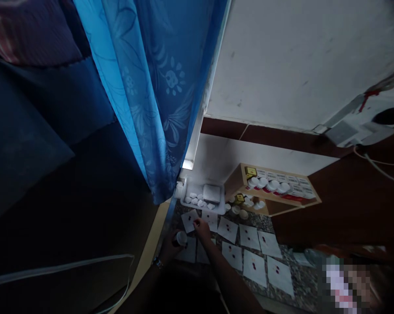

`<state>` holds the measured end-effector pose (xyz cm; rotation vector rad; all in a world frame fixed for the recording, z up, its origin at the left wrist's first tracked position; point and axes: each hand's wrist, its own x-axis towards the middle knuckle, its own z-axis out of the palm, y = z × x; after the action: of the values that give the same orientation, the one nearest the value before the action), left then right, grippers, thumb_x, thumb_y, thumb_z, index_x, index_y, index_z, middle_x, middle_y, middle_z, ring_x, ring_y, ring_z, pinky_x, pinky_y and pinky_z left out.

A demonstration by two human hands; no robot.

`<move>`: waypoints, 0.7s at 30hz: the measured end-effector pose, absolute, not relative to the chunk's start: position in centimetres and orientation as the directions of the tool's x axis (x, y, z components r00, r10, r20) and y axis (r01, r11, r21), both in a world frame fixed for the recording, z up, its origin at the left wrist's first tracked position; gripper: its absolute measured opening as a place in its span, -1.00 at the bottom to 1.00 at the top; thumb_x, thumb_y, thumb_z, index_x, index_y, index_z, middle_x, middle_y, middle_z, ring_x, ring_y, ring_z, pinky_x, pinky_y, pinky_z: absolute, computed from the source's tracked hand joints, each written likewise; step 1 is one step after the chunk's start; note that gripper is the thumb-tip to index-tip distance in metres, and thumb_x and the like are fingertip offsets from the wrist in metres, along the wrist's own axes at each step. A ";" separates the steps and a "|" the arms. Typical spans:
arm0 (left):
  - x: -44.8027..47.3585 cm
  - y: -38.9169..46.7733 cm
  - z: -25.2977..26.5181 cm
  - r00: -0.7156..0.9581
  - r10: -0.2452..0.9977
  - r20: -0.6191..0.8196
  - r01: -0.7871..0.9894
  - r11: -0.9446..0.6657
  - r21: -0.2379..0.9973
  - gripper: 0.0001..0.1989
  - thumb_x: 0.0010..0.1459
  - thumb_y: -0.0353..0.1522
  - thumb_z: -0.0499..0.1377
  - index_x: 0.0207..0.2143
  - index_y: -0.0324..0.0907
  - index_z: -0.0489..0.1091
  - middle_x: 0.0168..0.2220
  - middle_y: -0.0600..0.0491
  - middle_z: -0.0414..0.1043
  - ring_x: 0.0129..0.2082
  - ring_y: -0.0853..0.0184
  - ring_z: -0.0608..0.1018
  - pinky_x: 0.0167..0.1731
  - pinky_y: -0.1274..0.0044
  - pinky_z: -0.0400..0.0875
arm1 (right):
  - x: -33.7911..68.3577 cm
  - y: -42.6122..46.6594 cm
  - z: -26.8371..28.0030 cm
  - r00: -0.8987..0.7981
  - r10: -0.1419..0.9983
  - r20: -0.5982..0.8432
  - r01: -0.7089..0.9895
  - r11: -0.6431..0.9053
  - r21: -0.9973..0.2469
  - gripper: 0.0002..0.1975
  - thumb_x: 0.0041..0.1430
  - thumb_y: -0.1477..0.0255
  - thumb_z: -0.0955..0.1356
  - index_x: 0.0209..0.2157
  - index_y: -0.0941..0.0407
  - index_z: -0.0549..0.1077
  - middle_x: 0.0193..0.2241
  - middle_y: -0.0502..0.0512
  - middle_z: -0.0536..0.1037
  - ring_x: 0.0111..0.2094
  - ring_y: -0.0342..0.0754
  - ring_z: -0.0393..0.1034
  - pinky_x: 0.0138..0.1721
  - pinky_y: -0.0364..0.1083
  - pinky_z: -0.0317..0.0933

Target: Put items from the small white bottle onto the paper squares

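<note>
We see our left hand (171, 247) wrapped around a small bottle (181, 238), held upright with its white cap upward, low over the table (301, 279). Our right hand (201, 227), just beside and slightly beyond it, pinches narrow over a paper square (190, 220) in the far row; whether anything sits between the fingertips we cannot tell. More squares, each carrying small dark pills, run off to the right, so the bottle lies nearer the left grip.

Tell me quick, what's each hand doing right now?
Left hand: closed around a small bottle with a white cap.
Right hand: fingertips pinched over a paper square; whether they hold anything cannot be told.
</note>
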<state>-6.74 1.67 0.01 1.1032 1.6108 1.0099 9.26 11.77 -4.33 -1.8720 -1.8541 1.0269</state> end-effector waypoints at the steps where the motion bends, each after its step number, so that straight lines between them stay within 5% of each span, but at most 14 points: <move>1: -6.7 1.6 0.1 -0.195 0.954 -0.229 0.211 0.269 0.940 -0.44 -0.35 -0.62 0.25 -0.18 -0.19 0.39 -0.15 0.01 0.45 -0.09 0.16 0.45 -0.04 0.33 0.30 | 8.7 12.1 -4.6 -0.094 0.957 -0.273 0.750 -0.112 -0.652 -0.83 -0.02 0.48 0.25 -0.39 0.12 0.46 -0.41 0.06 0.54 -0.35 -0.10 0.38 -0.33 -0.19 0.13; 8: -7.0 1.6 1.0 -0.216 0.950 -0.223 0.218 0.270 0.938 -0.45 -0.34 -0.66 0.19 -0.19 -0.18 0.40 -0.16 0.03 0.47 -0.10 0.19 0.46 -0.04 0.37 0.31 | 6.7 13.2 -4.6 -0.132 0.950 -0.281 0.865 -0.028 -0.501 -0.87 0.03 0.44 0.25 -0.40 0.11 0.42 -0.37 0.03 0.49 -0.32 -0.13 0.33 -0.38 -0.21 0.05; 12: -7.5 1.6 1.3 -0.212 0.949 -0.234 0.243 0.283 0.928 -0.43 -0.33 -0.64 0.21 -0.15 -0.16 0.39 -0.14 0.04 0.47 -0.09 0.17 0.45 -0.04 0.34 0.31 | 7.6 12.4 -3.0 -0.099 0.983 -0.156 0.759 -0.027 -0.651 -0.79 0.09 0.39 0.20 -0.35 0.11 0.43 -0.36 0.04 0.47 -0.35 -0.14 0.33 -0.34 -0.20 0.13; 16: -7.4 1.8 1.1 -0.201 0.958 -0.204 0.294 0.257 0.921 -0.44 -0.34 -0.63 0.22 -0.17 -0.15 0.40 -0.14 0.04 0.45 -0.08 0.15 0.44 -0.04 0.33 0.30 | 8.4 9.5 -1.0 -0.317 0.944 -0.087 0.573 0.118 -0.811 -0.79 0.05 0.33 0.25 -0.42 0.11 0.48 -0.31 0.08 0.47 -0.35 -0.13 0.35 -0.32 -0.19 0.18; 21: -6.6 1.8 1.1 0.020 0.992 -0.122 0.362 0.107 0.926 -0.43 -0.34 -0.60 0.22 -0.15 -0.15 0.41 -0.16 0.02 0.43 -0.11 0.15 0.44 -0.06 0.34 0.30 | 9.1 6.6 0.7 -0.504 0.831 -0.236 0.673 0.207 -0.710 -0.84 -0.05 0.40 0.32 -0.40 0.08 0.53 -0.28 0.08 0.49 -0.26 -0.08 0.36 -0.28 -0.17 0.15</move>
<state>-6.60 1.78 1.10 1.4005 1.4927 0.8926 9.09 6.65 0.71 -1.4438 -2.2791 1.1776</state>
